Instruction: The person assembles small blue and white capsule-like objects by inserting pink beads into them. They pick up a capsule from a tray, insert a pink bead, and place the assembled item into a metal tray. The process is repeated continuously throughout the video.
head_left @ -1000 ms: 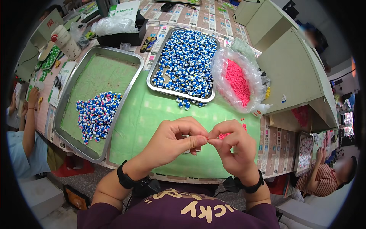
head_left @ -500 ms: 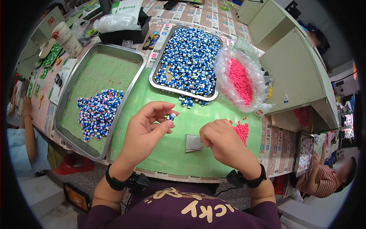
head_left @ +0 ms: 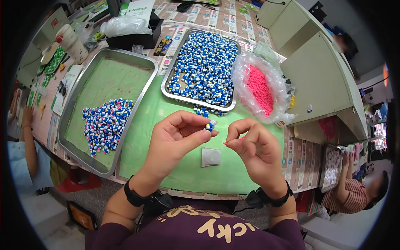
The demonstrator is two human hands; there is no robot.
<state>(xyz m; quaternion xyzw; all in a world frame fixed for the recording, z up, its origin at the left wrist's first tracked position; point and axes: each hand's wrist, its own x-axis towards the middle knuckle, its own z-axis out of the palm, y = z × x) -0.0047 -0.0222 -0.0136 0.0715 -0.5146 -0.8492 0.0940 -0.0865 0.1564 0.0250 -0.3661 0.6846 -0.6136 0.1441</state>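
At the tips of the left hand [head_left: 175, 136] sits a pinched blue-and-white piece [head_left: 211, 125]; just right of it, the right hand [head_left: 259, 155] pinches a pink bit [head_left: 226, 143], which may drop, being tiny, if that grip slackens.

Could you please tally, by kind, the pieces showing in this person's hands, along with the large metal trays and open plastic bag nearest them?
Blue-and-white piece, in the left hand: 1
Pink piece, in the right hand: 1
Large metal trays: 2
Open plastic bag: 1
Total: 5
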